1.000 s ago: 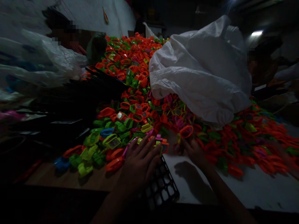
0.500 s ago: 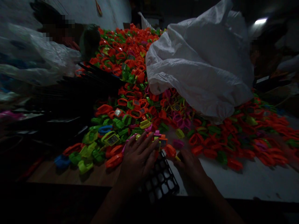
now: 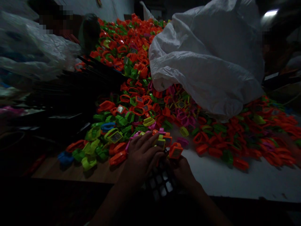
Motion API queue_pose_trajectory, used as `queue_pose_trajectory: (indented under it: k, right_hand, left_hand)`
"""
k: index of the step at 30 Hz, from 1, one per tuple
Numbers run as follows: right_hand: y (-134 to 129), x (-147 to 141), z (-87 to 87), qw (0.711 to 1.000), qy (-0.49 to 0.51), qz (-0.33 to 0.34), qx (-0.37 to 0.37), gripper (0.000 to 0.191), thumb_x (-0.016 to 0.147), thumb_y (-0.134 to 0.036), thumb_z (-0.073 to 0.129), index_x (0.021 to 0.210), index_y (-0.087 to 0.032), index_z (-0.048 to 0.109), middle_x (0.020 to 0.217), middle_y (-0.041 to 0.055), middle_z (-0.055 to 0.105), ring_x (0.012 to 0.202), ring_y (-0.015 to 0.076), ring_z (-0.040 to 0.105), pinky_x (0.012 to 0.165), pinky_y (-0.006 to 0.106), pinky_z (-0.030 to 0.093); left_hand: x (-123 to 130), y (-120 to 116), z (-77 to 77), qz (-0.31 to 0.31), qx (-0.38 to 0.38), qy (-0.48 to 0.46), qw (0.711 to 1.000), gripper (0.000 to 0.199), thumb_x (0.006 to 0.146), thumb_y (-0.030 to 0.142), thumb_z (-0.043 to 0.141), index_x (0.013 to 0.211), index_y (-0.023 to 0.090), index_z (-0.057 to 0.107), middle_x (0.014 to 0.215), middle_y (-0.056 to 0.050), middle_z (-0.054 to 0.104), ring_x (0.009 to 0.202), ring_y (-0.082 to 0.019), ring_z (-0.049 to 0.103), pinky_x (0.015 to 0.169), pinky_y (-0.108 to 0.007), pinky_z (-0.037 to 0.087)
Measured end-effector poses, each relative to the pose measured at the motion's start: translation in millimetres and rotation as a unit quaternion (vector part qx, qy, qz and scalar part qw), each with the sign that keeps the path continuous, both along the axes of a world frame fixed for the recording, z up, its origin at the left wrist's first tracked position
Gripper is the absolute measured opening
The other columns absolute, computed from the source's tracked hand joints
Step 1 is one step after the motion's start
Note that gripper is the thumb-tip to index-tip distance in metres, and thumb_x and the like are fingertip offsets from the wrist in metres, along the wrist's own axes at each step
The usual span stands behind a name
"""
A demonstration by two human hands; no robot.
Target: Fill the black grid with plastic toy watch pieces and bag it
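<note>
- The right hand [image 3: 182, 171] held an orange plastic piece [image 3: 175, 150] at its fingertips, fingers closed around its lower edge; the piece was a small squarish frame with a darker centre.
- The left hand [image 3: 141, 157] lay flat with fingers spread on a black grid tray [image 3: 162, 185], gripping nothing that showed; a yellow-green piece [image 3: 160, 143] sat just past its fingertips.
- The orange piece stood just right of the left fingers, above the tray's far corner.
- Beyond the fingers a heap of plastic pieces [image 3: 131, 103] in orange, green and pink covered the surface [image 3: 235, 182].
- A white sack [image 3: 207, 59] lay on the heap, far right of the fingers.
</note>
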State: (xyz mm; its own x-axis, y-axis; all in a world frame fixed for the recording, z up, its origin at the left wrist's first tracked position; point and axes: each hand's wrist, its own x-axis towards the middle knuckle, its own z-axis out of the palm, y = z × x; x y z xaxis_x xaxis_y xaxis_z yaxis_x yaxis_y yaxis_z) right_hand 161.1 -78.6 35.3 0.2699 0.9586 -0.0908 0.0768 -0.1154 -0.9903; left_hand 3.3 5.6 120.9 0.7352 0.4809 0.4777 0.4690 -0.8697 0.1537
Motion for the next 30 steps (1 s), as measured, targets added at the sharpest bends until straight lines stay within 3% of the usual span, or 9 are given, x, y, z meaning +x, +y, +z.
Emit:
queue_pose_trajectory:
  k: [8, 15, 21, 27, 30]
  right_hand:
    - [3, -3, -12.6, 0.997, 0.056, -0.054, 0.006, 0.030, 0.073, -0.040, 0.069, 0.091, -0.017, 0.061, 0.087, 0.0052, 0.069, 0.078, 0.0198, 0.064, 0.066, 0.027, 0.051]
    - [10, -1, -12.4, 0.992, -0.083, -0.016, 0.097, 0.016, 0.083, -0.032, 0.059, 0.090, -0.017, 0.063, 0.086, 0.0044, 0.067, 0.077, 0.0179, 0.061, 0.066, 0.026, 0.049]
    - [12, -6, -7.9, 0.944, -0.243, 0.017, 0.221, 0.024, 0.094, -0.028, 0.042, 0.091, -0.018, 0.063, 0.084, 0.0062, 0.065, 0.077, 0.0176, 0.059, 0.069, 0.028, 0.048]
    - [17, -11, -11.7, 0.930, -0.310, 0.051, 0.190, 0.021, 0.094, -0.024, 0.043, 0.092, -0.018, 0.064, 0.085, 0.0067, 0.066, 0.075, 0.0174, 0.059, 0.067, 0.027, 0.048]
    - [21, -6, -8.1, 0.935, -0.295, 0.088, 0.176, 0.021, 0.091, -0.019, 0.043, 0.091, -0.018, 0.064, 0.087, 0.0065, 0.067, 0.076, 0.0166, 0.060, 0.068, 0.026, 0.047]
  left_hand:
    - [8, -3, -2.6, 0.022, -0.022, -0.025, 0.999, 0.026, 0.096, 0.034, 0.044, 0.091, 0.026, 0.068, 0.137, 0.001, 0.055, 0.132, -0.027, 0.042, 0.106, -0.049, 0.028]
    - [7, -5, -1.4, 0.042, -0.034, -0.023, 0.998, 0.026, 0.096, 0.034, 0.043, 0.090, 0.025, 0.066, 0.137, 0.000, 0.055, 0.131, -0.025, 0.043, 0.108, -0.047, 0.025]
    - [10, -1, -5.9, 0.041, -0.025, -0.030, 0.998, 0.022, 0.097, 0.033, 0.042, 0.096, 0.021, 0.061, 0.139, -0.007, 0.052, 0.129, -0.024, 0.045, 0.107, -0.045, 0.026]
    - [11, -2, -4.1, 0.063, -0.012, -0.009, 0.998, 0.026, 0.098, 0.034, 0.039, 0.094, 0.021, 0.062, 0.139, -0.007, 0.053, 0.128, -0.024, 0.047, 0.107, -0.047, 0.027]
    - [16, -1, -0.3, 0.063, 0.005, 0.001, 0.998, 0.030, 0.098, 0.036, 0.037, 0.107, 0.022, 0.062, 0.145, -0.008, 0.045, 0.133, -0.025, 0.042, 0.110, -0.050, 0.022]
